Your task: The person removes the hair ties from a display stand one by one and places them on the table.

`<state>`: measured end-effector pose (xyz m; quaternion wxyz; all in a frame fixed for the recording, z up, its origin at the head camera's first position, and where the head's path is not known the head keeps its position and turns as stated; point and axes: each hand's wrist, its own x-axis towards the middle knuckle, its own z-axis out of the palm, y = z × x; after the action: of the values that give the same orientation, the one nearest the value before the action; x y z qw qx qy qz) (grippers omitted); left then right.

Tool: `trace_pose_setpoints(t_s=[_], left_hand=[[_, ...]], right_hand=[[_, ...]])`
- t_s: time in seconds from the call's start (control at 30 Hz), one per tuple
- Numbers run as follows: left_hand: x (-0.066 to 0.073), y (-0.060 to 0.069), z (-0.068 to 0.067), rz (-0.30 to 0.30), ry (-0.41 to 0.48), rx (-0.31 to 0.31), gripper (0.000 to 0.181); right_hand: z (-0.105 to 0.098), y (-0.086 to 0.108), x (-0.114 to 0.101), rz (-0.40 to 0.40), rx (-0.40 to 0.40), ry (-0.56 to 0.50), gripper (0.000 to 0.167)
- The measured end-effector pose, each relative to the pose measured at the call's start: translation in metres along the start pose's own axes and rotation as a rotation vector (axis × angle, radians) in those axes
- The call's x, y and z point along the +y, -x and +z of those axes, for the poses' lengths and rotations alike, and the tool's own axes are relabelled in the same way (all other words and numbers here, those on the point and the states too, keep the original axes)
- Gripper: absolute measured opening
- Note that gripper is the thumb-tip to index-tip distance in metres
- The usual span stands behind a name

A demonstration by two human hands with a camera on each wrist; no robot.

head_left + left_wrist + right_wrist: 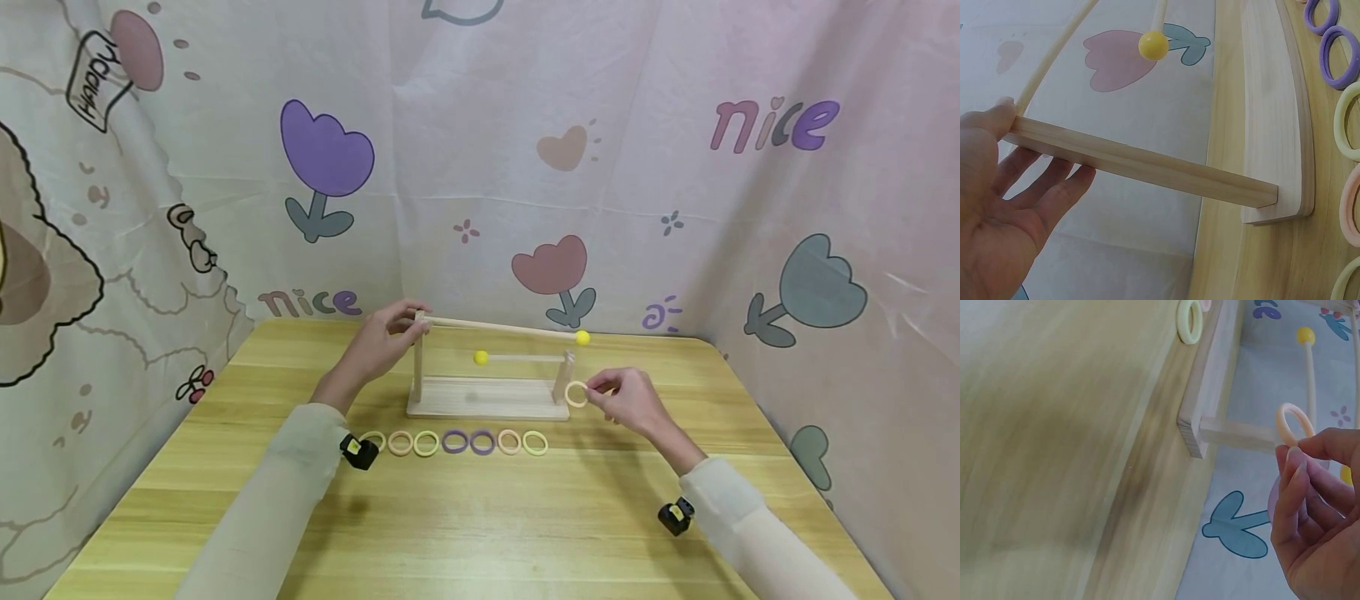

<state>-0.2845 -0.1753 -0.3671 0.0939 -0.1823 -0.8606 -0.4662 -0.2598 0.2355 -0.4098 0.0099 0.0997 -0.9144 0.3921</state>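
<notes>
A wooden stand with a flat base (487,400) has a tall left post (418,371) and a shorter right post (562,382). From the tall post a long rod (502,327) slopes slightly down rightward to a yellow ball (582,337). A lower rod (525,358) points left from the short post, tipped with another yellow ball (481,357). My left hand (381,340) grips the tall post's top, thumb near the rod's root. Beside the short post, my right hand (630,402) pinches a peach ring (1281,423) between thumb and fingers, apart from the lower rod.
Several rings lie in a row before the stand, among them a purple ring (1325,59) and a pale yellow ring (1182,322). My left sleeve (300,454) and wrist camera (359,452) partly cover the row's left end. A printed cloth (465,167) hangs behind the table (480,533).
</notes>
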Motion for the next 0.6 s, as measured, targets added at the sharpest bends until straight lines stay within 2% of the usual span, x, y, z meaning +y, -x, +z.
trace_pose_setpoints(t_s=[0.27,0.43,0.6], left_hand=[[0.001,0.000,0.000,-0.006,-0.003,-0.001,0.032],[0.001,0.000,0.000,-0.003,-0.001,-0.001,0.032],[0.000,0.000,0.000,-0.008,0.009,-0.002,0.030]], right_hand=[[0.006,0.001,0.005,0.011,-0.090,0.027,0.017],[0.012,0.002,0.009,0.007,-0.101,0.043,0.013],[0.018,0.002,0.016,-0.043,-0.102,0.077,0.010]])
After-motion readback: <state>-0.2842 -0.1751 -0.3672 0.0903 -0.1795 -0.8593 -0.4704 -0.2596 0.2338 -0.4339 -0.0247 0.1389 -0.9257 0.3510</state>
